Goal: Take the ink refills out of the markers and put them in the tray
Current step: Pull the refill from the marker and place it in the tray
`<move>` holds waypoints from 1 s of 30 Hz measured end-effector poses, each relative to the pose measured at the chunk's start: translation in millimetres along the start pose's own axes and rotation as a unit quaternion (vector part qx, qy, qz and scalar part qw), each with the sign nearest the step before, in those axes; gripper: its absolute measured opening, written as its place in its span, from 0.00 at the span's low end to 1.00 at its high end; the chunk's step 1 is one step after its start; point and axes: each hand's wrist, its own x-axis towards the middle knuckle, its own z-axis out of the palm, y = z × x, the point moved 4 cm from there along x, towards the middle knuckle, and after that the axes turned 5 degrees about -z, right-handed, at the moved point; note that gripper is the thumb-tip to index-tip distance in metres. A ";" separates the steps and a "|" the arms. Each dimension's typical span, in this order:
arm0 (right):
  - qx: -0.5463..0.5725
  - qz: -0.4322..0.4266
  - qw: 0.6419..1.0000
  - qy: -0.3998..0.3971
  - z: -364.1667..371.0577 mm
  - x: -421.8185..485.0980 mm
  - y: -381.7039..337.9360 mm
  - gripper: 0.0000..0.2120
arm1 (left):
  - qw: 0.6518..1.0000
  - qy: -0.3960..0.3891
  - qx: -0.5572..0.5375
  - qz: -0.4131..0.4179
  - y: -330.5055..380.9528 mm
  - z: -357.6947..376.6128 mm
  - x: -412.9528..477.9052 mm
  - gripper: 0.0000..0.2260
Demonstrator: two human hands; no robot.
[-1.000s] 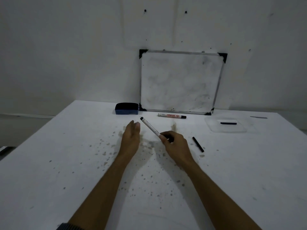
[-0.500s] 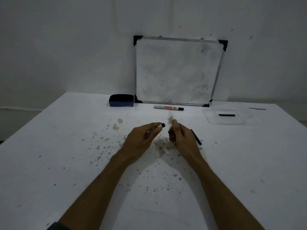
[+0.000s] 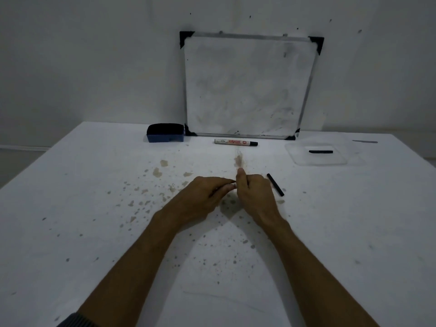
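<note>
My left hand (image 3: 203,195) and my right hand (image 3: 256,193) meet at the table's middle, both closed around a white marker (image 3: 232,185) that is almost wholly hidden between them. A loose black ink refill (image 3: 275,185) lies on the table just right of my right hand. A clear tray (image 3: 316,159) at the back right holds one black refill (image 3: 320,151). A second white marker (image 3: 235,142) with red lettering and a black end lies in front of the whiteboard.
A whiteboard (image 3: 247,86) leans on the wall at the back. A blue eraser (image 3: 165,133) sits left of it. The white table (image 3: 94,220) is speckled with brown stains. A thin grey strip (image 3: 365,142) lies at the far right.
The marker, held up in my right hand a second ago, has passed into my left hand. My hands have since closed together over it and it is nearly hidden.
</note>
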 end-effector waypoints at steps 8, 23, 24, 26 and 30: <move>-0.075 -0.299 0.951 0.035 -7.8 -16.5 -24.2 0.30 | 0.924 -0.205 -0.267 -0.182 5.3 -20.0 -16.8 0.18; -0.071 -0.218 0.973 -0.009 -8.1 -18.7 -22.0 0.20 | 0.949 -0.152 -0.226 -0.159 -3.3 -12.4 -15.2 0.16; -0.068 -0.219 0.973 -0.008 -8.3 -20.0 -24.3 0.21 | 0.945 -0.154 -0.238 -0.162 -5.5 -12.9 -16.8 0.16; -0.034 -0.134 0.990 0.013 -9.4 -20.0 -26.2 0.27 | 0.958 -0.113 -0.209 -0.161 -10.0 -12.6 -16.2 0.14; -0.035 -0.007 0.999 -0.033 -3.4 -19.9 -12.4 0.30 | 0.986 -0.042 -0.112 -0.118 -7.6 -9.0 -12.0 0.17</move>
